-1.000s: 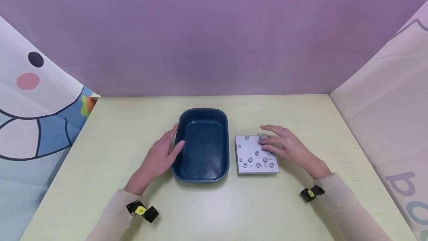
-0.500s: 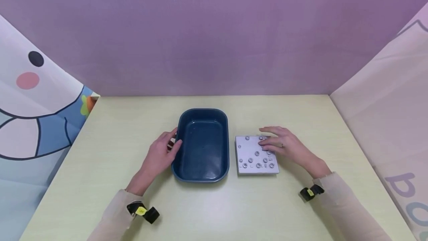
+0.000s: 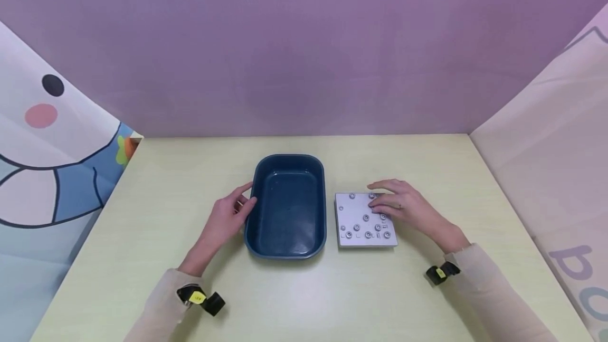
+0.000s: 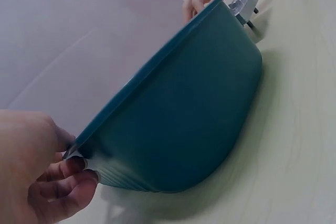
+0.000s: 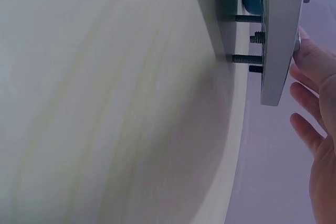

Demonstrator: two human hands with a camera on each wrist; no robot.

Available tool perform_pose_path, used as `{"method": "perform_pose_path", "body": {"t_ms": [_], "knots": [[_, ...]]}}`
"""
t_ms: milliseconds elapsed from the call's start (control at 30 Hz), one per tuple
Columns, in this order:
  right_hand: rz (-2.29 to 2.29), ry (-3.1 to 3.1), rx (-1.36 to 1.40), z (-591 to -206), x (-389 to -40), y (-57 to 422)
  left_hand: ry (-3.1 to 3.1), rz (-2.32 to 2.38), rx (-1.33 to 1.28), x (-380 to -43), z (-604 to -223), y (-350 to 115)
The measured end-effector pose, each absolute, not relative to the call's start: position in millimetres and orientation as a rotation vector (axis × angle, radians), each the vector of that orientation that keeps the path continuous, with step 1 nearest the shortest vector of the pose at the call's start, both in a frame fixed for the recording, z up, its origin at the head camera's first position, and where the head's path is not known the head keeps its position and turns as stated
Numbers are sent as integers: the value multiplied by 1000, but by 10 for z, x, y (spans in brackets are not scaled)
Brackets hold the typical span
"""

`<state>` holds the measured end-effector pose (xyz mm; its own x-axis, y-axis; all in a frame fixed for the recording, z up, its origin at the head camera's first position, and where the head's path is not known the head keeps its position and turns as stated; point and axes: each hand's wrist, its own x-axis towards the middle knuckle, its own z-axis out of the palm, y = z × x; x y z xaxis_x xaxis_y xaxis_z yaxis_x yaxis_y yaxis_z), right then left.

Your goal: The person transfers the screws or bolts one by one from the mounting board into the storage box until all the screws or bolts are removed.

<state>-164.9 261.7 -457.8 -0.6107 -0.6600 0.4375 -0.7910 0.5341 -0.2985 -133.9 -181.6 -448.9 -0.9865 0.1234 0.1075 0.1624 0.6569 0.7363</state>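
A dark blue plastic tray (image 3: 291, 220) stands on the table. My left hand (image 3: 228, 218) pinches its left rim, the thumb on top and the other fingers curled below the lip in the left wrist view. To the right of the tray is a square grey metal plate (image 3: 351, 210) with several hex-socket screws (image 3: 357, 227) in it. Threaded shanks (image 5: 247, 59) project from its underside. My right hand (image 3: 413, 205) reaches over the plate's upper right part, thumb and a fingertip close together at a screw head (image 5: 297, 40); another finger stretches past the plate's far edge.
A pale wood-look table (image 3: 294, 300) lies under everything. A purple cloth (image 3: 304, 51) rises behind it, with printed cloths at the left (image 3: 57, 173) and right (image 3: 546, 173). Each wrist wears a small black camera.
My left fingers have drawn in at the tray's rim, the thumb sliding slightly outward. The right hand, tray and plate stay nearly still.
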Motion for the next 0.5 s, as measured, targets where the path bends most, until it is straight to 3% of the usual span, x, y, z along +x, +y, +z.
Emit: {"method": "perform_pose_path", "body": {"t_ms": [500], "knots": [[689, -2496, 1218, -4531, -1635, 2563, -2827, -1271, -246, -1337, -4500, -1791]]}}
